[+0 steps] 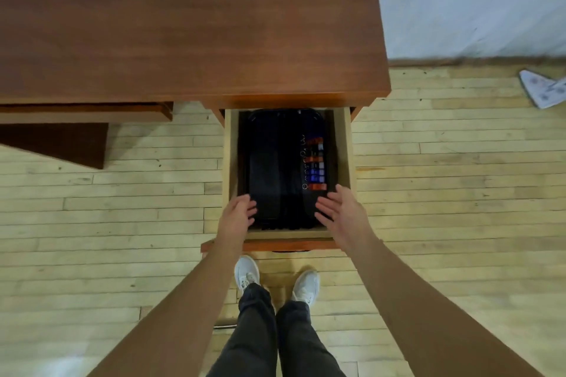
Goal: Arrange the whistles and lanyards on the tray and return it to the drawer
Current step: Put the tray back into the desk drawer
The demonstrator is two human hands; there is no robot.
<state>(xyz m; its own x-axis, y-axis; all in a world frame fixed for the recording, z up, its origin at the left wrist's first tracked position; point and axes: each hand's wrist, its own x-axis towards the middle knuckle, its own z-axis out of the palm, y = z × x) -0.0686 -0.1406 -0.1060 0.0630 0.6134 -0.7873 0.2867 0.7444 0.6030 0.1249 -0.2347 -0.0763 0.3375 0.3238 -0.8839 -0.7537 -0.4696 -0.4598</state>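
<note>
The drawer [344,147] stands pulled out toward the person at the right end of the desk [183,24]. The black tray [266,162] lies flat inside it and fills most of the compartment, with its far end just under the desk edge. The whistles [317,164] sit in a single near-to-far column along the right side of the tray, each with its ring turned toward the centre. This grouping keeps them together and leaves the larger left portion free, presumably for the lanyards. Count: one tray, one open drawer, and about seven whistles in orange, blue and pale colours. The colour blocks run together, so the exact figure cannot be confirmed. The lanyards cannot be counted, because the tray interior is dark and only the black strands [284,226] at the near edge suggest them. The left hand [240,213] is at the near left corner of the tray and the right hand [341,211] at the near right corner. Both have fingers extended and relaxed and hold nothing; contact with the tray rim cannot be determined. Hands at opposite near corners suit seating the tray level and square between the drawer walls. In judgement, the arrangement is complete and the tray is in place, so closing the drawer is the step that remains. Two white shoes [246,272] stand on the wood floor [122,208] just near of the drawer front.
</note>
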